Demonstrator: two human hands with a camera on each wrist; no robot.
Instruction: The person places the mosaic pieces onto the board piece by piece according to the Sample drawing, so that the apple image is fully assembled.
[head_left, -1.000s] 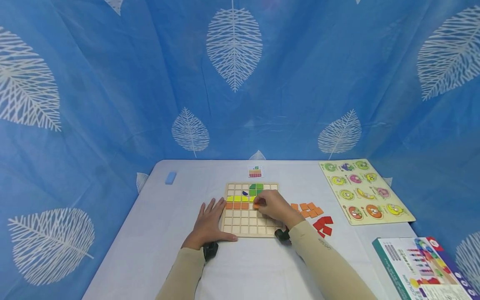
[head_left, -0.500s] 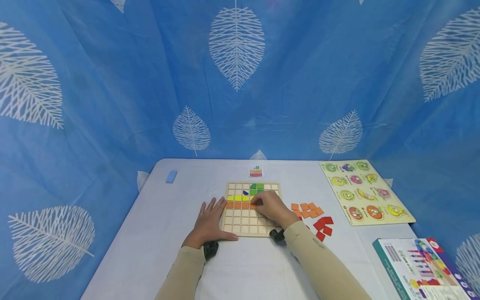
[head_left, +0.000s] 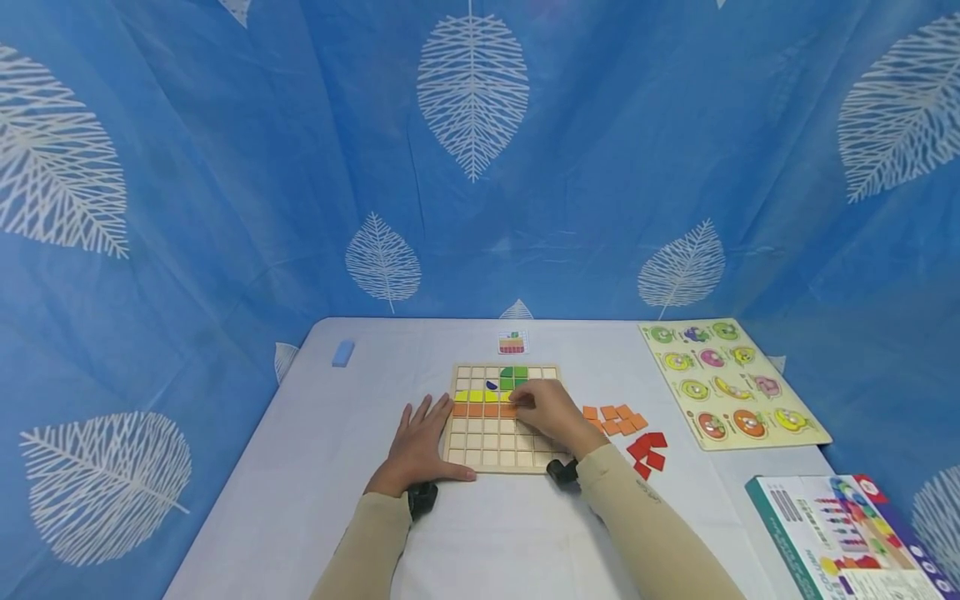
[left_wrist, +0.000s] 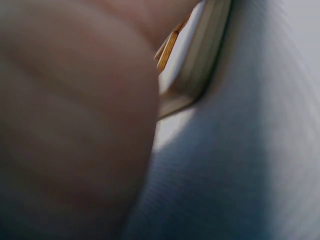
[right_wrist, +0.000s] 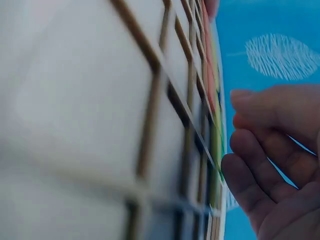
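A wooden grid board lies on the table, with yellow tiles, a row of orange tiles, green tiles and a small dark blue piece in its cells. The left hand rests flat at the board's left edge, fingers spread, thumb along the near left corner. Over the board's right half hovers the right hand, its fingertips just by the right end of the orange row. In the right wrist view, the right hand's fingers are loosely bent with nothing between them and the thumb.
Loose orange tiles and red tiles lie right of the board. Behind it is a small picture card. A blue block sits at the back left. Farther right are a fruit puzzle board and a printed box.
The right hand brought an orange tile left to the end of the orange row, let it go there, and moved slightly back right. The left hand stayed in place.
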